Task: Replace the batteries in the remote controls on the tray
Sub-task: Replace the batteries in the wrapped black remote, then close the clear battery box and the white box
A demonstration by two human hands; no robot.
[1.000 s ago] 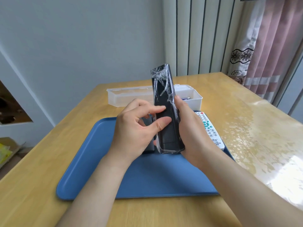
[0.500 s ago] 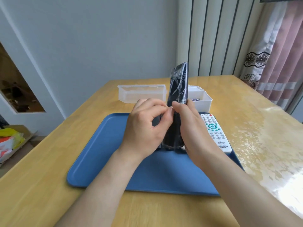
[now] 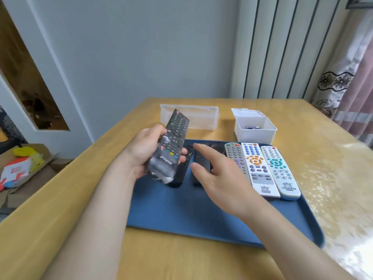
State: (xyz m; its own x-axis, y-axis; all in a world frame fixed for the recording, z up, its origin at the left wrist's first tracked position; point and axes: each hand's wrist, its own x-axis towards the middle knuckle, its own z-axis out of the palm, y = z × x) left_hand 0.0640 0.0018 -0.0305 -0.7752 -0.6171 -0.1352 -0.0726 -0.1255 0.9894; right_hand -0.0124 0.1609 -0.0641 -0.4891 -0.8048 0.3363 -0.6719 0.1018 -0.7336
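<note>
the left hand [image 3: 144, 152] curls round a long black plastic remote control wrapped in shiny clear film [image 3: 172, 146]. it holds the lower half, buttons up, tilted above the far left part of the flat blue plastic tray [image 3: 181, 215]. the right hand [image 3: 217, 176] holds nothing. its fingers are spread out just above two dark remotes [image 3: 201, 160] lying on the tray.

the held remote looks light and stiff. the film is likely slippery and crinkly, so a firm hold on the narrow sides seems best, leaving the back free for the battery lid.

three pale remotes [image 3: 257, 168] lie side by side near the tray's right rim. the near half of the tray shows bare blue, good room for working. behind the tray, on the yellow wooden desk [image 3: 161, 259], stand a clear plastic box [image 3: 197, 118] and a small white box [image 3: 254, 134] with a battery inside.
</note>
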